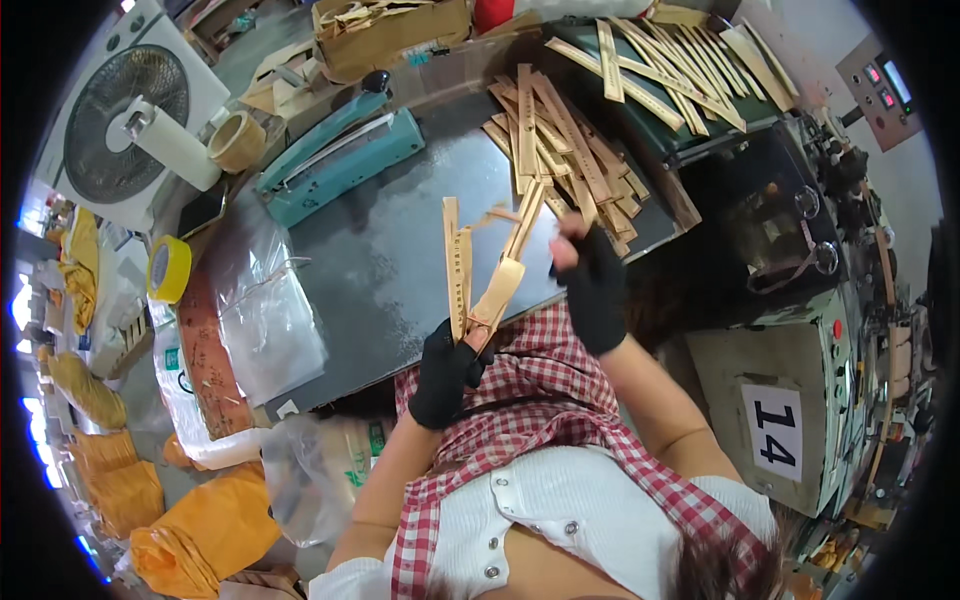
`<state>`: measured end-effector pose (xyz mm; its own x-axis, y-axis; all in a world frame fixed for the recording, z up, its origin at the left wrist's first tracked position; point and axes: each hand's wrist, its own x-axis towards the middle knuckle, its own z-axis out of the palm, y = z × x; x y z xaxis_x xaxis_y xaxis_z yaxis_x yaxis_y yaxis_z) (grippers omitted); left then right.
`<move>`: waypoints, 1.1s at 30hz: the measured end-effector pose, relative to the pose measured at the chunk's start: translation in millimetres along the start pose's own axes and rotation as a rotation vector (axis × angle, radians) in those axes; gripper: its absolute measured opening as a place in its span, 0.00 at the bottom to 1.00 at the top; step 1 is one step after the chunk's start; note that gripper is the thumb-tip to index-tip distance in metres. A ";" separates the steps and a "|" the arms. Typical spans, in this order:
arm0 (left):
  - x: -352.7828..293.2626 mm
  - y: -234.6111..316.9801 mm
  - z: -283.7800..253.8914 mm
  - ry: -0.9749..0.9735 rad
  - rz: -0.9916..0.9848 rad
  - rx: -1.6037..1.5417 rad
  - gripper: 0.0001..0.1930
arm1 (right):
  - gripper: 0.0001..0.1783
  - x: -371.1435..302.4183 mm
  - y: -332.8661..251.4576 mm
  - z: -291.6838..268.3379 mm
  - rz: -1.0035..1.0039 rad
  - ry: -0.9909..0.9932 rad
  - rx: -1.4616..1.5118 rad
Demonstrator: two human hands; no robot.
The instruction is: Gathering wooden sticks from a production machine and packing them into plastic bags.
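Note:
My left hand (pixel 443 375), in a black fingerless glove, is closed around the lower ends of several flat, printed wooden strips (pixel 498 290). The strips fan upward from it over the near edge of the table. To their right, my right hand (pixel 592 280) is raised in a matching glove, its fingertips blurred; whether it grips anything cannot be made out. A heap of similar wooden strips (pixel 560 140) lies just beyond the right hand, on the right side of the dark tabletop (pixel 380 270).
A teal hand-operated sealer (pixel 345 165) stands at the back left. Clear plastic bags (pixel 265 320) and a yellow tape roll (pixel 168 270) lie on the left. More strips (pixel 680 75) rest on a dark green surface at the far right. Beyond are a white fan (pixel 125 120) and a cardboard box (pixel 390 40).

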<state>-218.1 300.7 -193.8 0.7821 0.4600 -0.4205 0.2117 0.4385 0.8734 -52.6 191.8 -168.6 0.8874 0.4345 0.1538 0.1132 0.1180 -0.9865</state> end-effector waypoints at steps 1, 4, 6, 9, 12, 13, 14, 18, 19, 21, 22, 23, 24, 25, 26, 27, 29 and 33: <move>-2.9 -0.8 -2.7 -0.055 -0.028 -0.046 0.10 | 0.13 19.4 -9.9 -1.0 -0.008 -0.070 0.029; 3.1 -22.3 0.9 -0.076 0.062 -0.129 0.11 | 0.08 40.8 -16.8 -4.8 0.318 -0.401 0.214; 6.9 -29.1 0.7 -0.035 0.174 -0.162 0.12 | 0.07 41.8 7.0 -4.5 0.394 -0.392 0.311; 9.5 -19.6 3.1 -0.123 0.088 -0.095 0.13 | 0.09 26.4 37.4 3.9 0.578 -0.338 0.312; -1.8 -0.8 -2.6 -0.127 -0.017 0.014 0.13 | 0.16 27.8 13.3 1.4 0.148 -0.178 0.146; -2.2 -2.6 -5.3 -0.123 -0.016 0.014 0.13 | 0.18 36.6 2.2 -2.6 0.091 -0.177 0.223; -1.9 -6.2 -8.4 -0.119 -0.024 0.004 0.13 | 0.17 40.0 -11.5 -2.7 0.129 -0.257 0.321; -3.2 -8.7 -4.1 -0.174 0.031 0.002 0.13 | 0.14 61.6 -5.3 -23.2 -0.284 -0.267 0.047; -7.8 -6.4 -7.1 -0.167 0.030 0.001 0.13 | 0.13 86.6 -18.0 -43.5 -0.365 -0.035 0.081; -11.1 0.4 -9.8 -0.214 -0.127 0.077 0.14 | 0.11 122.9 -51.4 -107.4 -0.199 0.189 0.585; -12.5 -3.8 -11.1 -0.198 -0.130 0.076 0.14 | 0.07 98.4 -107.1 -68.6 -0.247 0.355 0.161; -11.3 -10.4 -7.2 -0.231 -0.062 0.035 0.14 | 0.04 87.0 -99.9 -52.5 -0.226 0.198 0.012; -9.1 -15.5 -4.0 -0.266 0.004 -0.002 0.13 | 0.05 78.8 -81.4 -47.9 -0.198 0.045 -0.135; -4.8 -20.9 0.0 -0.278 0.063 0.071 0.13 | 0.08 66.4 -37.2 -65.4 0.186 -0.229 0.046; -5.1 -18.0 1.7 -0.293 0.055 0.084 0.13 | 0.08 46.7 -43.2 -34.4 0.219 -0.437 -0.035; -5.2 -12.1 8.9 -0.271 0.101 0.186 0.13 | 0.09 30.7 -21.3 -17.1 0.070 -0.351 -0.064; -4.3 -16.2 18.0 -0.225 0.127 0.243 0.13 | 0.10 17.2 -34.8 -9.9 0.158 -0.357 -0.127; 7.1 -41.6 23.9 -0.120 0.487 0.766 0.13 | 0.11 7.6 -26.1 -29.5 0.034 -0.312 -0.021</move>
<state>-207.3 267.2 -227.3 0.9334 0.3579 0.0275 0.1405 -0.4347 0.8895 -35.6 165.6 -143.3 0.7112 0.6913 0.1273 0.0981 0.0816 -0.9918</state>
